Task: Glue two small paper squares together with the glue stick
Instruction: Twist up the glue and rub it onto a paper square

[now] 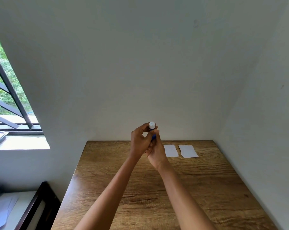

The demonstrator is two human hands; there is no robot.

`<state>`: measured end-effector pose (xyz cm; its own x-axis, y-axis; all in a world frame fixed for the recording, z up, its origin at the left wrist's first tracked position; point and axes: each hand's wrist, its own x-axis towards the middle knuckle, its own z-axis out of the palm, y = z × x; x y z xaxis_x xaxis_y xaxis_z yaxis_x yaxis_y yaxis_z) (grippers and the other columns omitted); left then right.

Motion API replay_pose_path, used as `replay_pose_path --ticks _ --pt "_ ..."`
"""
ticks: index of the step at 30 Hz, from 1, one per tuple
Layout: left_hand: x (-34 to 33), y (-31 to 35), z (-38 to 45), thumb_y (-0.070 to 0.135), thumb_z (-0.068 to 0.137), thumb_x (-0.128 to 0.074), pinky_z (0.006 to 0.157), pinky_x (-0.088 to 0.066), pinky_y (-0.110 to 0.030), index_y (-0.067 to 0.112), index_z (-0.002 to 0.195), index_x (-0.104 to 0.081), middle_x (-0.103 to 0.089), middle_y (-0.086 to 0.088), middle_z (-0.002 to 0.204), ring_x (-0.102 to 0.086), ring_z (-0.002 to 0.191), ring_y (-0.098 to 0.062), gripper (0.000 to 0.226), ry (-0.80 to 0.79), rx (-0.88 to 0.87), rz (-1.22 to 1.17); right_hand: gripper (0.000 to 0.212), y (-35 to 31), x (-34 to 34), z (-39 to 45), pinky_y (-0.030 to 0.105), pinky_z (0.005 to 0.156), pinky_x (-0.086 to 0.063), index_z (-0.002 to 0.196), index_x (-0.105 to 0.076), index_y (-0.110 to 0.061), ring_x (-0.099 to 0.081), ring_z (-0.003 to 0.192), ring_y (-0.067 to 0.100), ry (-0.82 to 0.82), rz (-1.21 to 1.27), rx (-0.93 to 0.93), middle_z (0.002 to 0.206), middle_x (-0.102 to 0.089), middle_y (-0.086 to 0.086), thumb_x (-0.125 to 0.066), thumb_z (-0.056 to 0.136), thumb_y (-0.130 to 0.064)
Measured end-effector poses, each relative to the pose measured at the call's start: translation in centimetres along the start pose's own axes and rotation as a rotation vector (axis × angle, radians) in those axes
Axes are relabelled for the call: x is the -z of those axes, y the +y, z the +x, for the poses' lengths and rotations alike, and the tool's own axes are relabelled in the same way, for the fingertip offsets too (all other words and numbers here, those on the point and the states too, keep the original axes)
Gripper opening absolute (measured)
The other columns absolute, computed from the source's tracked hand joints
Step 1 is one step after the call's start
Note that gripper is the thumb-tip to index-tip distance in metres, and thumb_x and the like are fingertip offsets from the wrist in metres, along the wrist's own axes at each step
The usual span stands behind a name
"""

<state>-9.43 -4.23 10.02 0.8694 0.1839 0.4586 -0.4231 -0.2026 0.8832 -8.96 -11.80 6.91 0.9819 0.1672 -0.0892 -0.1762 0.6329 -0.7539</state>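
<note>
Both hands (148,143) raised, fingers curled

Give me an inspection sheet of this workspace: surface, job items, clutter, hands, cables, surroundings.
Surface: wooden table, set against the wall.
Job's things: glue stick held up in both hands; two paper squares lie flat side by side, apart, near the far edge.
Clutter: nothing seen on the table.
Hands: left hand pinches the glue stick's white upper end; right hand grips its blue body.
Cables: nothing seen.
Surroundings: plain wall; barred window at left; dark-framed furniture at lower left.
</note>
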Motion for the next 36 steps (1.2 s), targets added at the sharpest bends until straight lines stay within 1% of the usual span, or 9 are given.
replay_pose_path --ticks 2,5,10,14,17,20,26,31,36 --pt "-0.1 0.1 0.1 0.012 0.084 -0.066 0.074 -0.055 -0.019 0.024 0.098 -0.069 -0.073 0.005 0.093 -0.067 0.082 -0.002 0.018 0.003 0.002 -0.009 0.043 0.2 0.0 0.1 0.019 0.049 -0.037 0.083 -0.066 -0.021 -0.049 0.053 0.006 0.001 0.012 0.002 0.059 -0.055 -0.004 -0.038 0.091 -0.053" --pt "0.1 -0.1 0.3 0.011 0.084 -0.066 0.081 -0.055 -0.024 0.022 0.097 -0.069 -0.072 0.007 0.092 -0.067 0.085 -0.003 0.018 0.016 -0.024 0.014 0.037 0.6 0.5 0.1 0.023 0.057 -0.040 0.096 -0.066 -0.020 -0.054 0.068 0.010 -0.071 0.079 0.012 0.076 -0.061 0.000 -0.036 0.097 -0.042" --pt "0.3 -0.4 0.1 0.012 0.083 -0.067 0.080 -0.057 -0.030 0.017 0.098 -0.070 -0.073 0.006 0.092 -0.067 0.084 -0.004 0.016 0.012 -0.031 0.047 0.034 0.4 0.8 0.0 0.023 0.055 -0.039 0.096 -0.067 -0.019 -0.051 0.064 0.010 -0.109 0.060 -0.010 0.070 -0.056 -0.001 -0.040 0.095 -0.040" --pt "0.0 -0.2 0.1 0.012 0.083 -0.067 0.083 -0.055 -0.026 0.018 0.100 -0.070 -0.073 0.004 0.094 -0.067 0.087 -0.003 0.018 0.016 -0.030 0.040 0.043 0.7 0.5 0.3 0.023 0.060 -0.039 0.103 -0.068 -0.024 -0.051 0.071 0.011 -0.081 0.032 -0.016 0.078 -0.056 0.000 -0.036 0.094 -0.050" --pt "0.0 -0.1 0.1 0.012 0.084 -0.066 0.082 -0.055 -0.027 0.019 0.100 -0.069 -0.072 0.005 0.094 -0.067 0.086 -0.004 0.018 0.014 -0.024 0.037 0.041 1.0 0.8 0.4 0.025 0.061 -0.038 0.106 -0.066 -0.021 -0.050 0.075 0.013 -0.109 0.035 -0.010 0.083 -0.056 0.002 -0.036 0.094 -0.048" --pt "0.1 -0.3 -0.1 0.013 0.084 -0.066 0.078 -0.056 -0.027 0.018 0.099 -0.069 -0.072 0.006 0.092 -0.068 0.079 -0.005 0.017 0.011 -0.013 0.035 0.038 0.9 1.3 0.1 0.025 0.058 -0.037 0.100 -0.066 -0.020 -0.049 0.069 0.012 -0.101 0.033 -0.011 0.074 -0.054 0.002 -0.037 0.096 -0.044" --pt "-0.3 -0.2 -0.6 0.013 0.084 -0.066 0.069 -0.053 -0.013 0.020 0.098 -0.069 -0.072 0.006 0.090 -0.067 0.078 0.000 0.016 -0.027 -0.009 0.055 0.042 0.1 0.6 -0.4 0.020 0.042 -0.032 0.075 -0.062 -0.017 -0.041 0.043 0.007 0.002 -0.003 -0.068 0.048 -0.047 -0.003 -0.040 0.093 -0.048" --pt "-0.2 -0.4 0.0 0.011 0.084 -0.066 0.081 -0.054 -0.020 0.023 0.098 -0.068 -0.072 0.006 0.093 -0.067 0.086 -0.002 0.018 0.020 -0.006 0.025 0.039 0.6 0.9 -0.4 0.023 0.056 -0.040 0.096 -0.067 -0.019 -0.055 0.065 0.009 -0.089 0.077 -0.022 0.073 -0.062 0.000 -0.034 0.097 -0.040" --pt "-0.1 -0.3 0.3 0.014 0.084 -0.066 0.074 -0.056 -0.026 0.024 0.097 -0.068 -0.073 0.004 0.089 -0.069 0.080 -0.010 0.016 0.028 0.032 0.000 0.037 0.0 0.6 -0.3 0.020 0.047 -0.035 0.086 -0.063 -0.016 -0.045 0.048 0.008 -0.100 0.057 -0.017 0.052 -0.049 -0.004 -0.034 0.098 -0.035"
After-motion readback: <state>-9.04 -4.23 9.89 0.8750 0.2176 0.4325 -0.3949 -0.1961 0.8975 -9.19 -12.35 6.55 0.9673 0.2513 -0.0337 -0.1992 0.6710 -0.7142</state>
